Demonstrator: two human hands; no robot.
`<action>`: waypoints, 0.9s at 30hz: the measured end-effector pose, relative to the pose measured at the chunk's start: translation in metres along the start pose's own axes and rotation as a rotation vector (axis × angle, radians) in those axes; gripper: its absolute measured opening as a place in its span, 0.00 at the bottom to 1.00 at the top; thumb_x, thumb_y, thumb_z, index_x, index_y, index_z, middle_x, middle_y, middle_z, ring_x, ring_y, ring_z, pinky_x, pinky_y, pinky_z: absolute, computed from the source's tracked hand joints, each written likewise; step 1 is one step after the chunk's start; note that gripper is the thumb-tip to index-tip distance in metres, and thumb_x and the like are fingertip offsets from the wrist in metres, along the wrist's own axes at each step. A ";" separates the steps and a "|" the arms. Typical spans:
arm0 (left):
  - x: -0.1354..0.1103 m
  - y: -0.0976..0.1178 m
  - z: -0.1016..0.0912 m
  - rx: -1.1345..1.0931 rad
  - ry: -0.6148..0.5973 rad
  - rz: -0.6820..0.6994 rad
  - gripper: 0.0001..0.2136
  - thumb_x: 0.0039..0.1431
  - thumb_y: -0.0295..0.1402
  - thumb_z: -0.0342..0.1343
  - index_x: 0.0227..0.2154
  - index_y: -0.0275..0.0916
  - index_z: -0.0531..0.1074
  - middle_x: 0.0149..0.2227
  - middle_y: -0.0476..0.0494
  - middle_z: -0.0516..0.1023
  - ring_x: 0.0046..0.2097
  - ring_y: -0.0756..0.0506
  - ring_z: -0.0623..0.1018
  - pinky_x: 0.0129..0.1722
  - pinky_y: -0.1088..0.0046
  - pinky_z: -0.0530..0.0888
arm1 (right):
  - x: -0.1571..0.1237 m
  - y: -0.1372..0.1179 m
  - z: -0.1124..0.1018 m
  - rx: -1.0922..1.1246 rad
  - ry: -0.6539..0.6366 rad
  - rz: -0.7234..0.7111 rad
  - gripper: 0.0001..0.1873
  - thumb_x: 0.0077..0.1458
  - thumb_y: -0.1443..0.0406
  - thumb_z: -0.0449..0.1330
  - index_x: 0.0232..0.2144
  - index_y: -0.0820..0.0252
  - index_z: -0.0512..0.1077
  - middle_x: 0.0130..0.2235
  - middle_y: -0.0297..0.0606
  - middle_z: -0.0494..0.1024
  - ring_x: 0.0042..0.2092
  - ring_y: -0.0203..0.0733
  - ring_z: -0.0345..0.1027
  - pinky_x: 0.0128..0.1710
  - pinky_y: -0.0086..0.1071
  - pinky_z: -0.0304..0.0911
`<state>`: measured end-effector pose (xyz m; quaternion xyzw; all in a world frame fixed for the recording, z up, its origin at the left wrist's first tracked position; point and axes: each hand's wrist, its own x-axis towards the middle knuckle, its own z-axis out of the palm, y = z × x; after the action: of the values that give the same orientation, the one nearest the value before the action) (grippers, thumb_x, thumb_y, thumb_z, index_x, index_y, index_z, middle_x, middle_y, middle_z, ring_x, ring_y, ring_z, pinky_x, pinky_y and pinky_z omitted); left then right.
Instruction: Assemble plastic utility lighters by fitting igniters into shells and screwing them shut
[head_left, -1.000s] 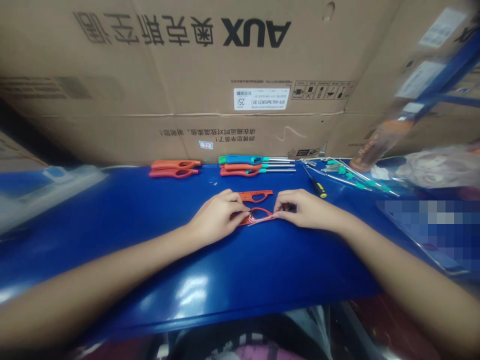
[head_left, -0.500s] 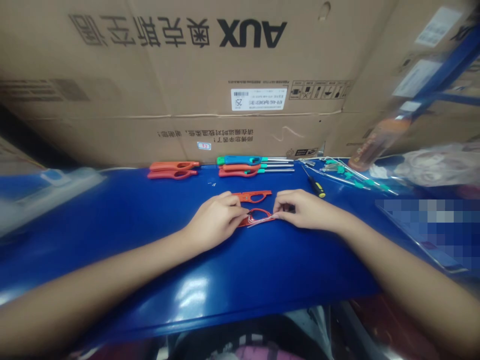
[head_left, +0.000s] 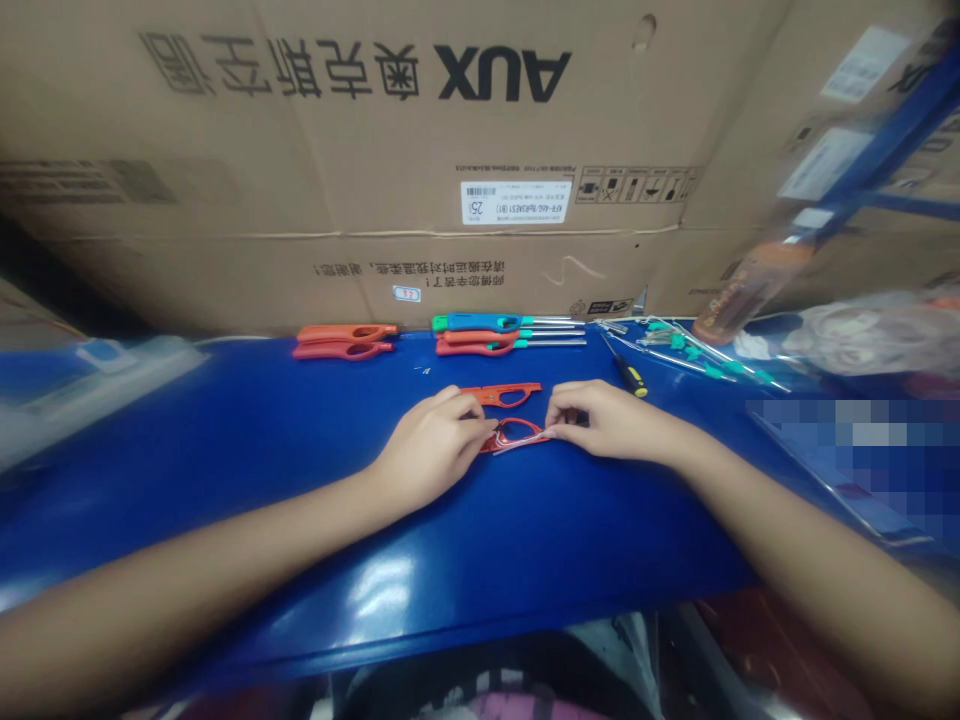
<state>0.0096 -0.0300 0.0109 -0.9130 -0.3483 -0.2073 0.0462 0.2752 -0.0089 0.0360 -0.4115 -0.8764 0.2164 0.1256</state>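
My left hand (head_left: 431, 440) and my right hand (head_left: 607, 420) both pinch the ends of an orange lighter shell half (head_left: 517, 435) lying on the blue table (head_left: 300, 440). A thin pale tube runs across the shell between my fingers. Just behind it lies a second orange shell half (head_left: 501, 394), untouched. Both hands have their fingers curled closed on the part.
Two orange lighter handles (head_left: 345, 341) lie at the back left. A blue and two orange lighters with metal tubes (head_left: 495, 334) lie behind the hands. A yellow-black screwdriver (head_left: 626, 372) and several green-tipped metal tubes (head_left: 697, 355) sit right. Cardboard boxes (head_left: 450, 150) wall the back.
Almost nothing: both hands stay pinched on the orange shell, with only tiny finger shifts. The view drifted slightly.
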 end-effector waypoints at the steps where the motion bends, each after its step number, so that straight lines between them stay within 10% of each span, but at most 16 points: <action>1: 0.000 0.000 -0.001 0.001 -0.004 -0.007 0.12 0.70 0.32 0.53 0.36 0.41 0.82 0.37 0.43 0.78 0.39 0.44 0.73 0.39 0.66 0.72 | 0.000 0.000 0.000 -0.003 0.000 -0.001 0.04 0.59 0.67 0.63 0.31 0.61 0.76 0.33 0.36 0.77 0.34 0.37 0.69 0.34 0.31 0.61; 14: -0.001 0.011 -0.013 0.053 -0.181 -0.069 0.13 0.70 0.29 0.51 0.46 0.37 0.80 0.42 0.38 0.79 0.46 0.38 0.77 0.44 0.60 0.76 | 0.000 0.001 0.001 0.003 0.006 0.011 0.05 0.59 0.66 0.63 0.31 0.60 0.76 0.35 0.36 0.77 0.35 0.38 0.69 0.35 0.31 0.60; 27: 0.003 -0.014 -0.006 -0.289 -0.048 -0.148 0.06 0.62 0.28 0.62 0.37 0.43 0.84 0.37 0.47 0.85 0.40 0.44 0.81 0.40 0.67 0.77 | -0.002 0.003 -0.001 0.013 0.005 0.001 0.06 0.60 0.65 0.62 0.31 0.60 0.75 0.33 0.37 0.78 0.34 0.38 0.68 0.34 0.32 0.61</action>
<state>0.0001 -0.0190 0.0170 -0.8867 -0.3821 -0.2362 -0.1093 0.2792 -0.0088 0.0348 -0.4116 -0.8744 0.2213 0.1304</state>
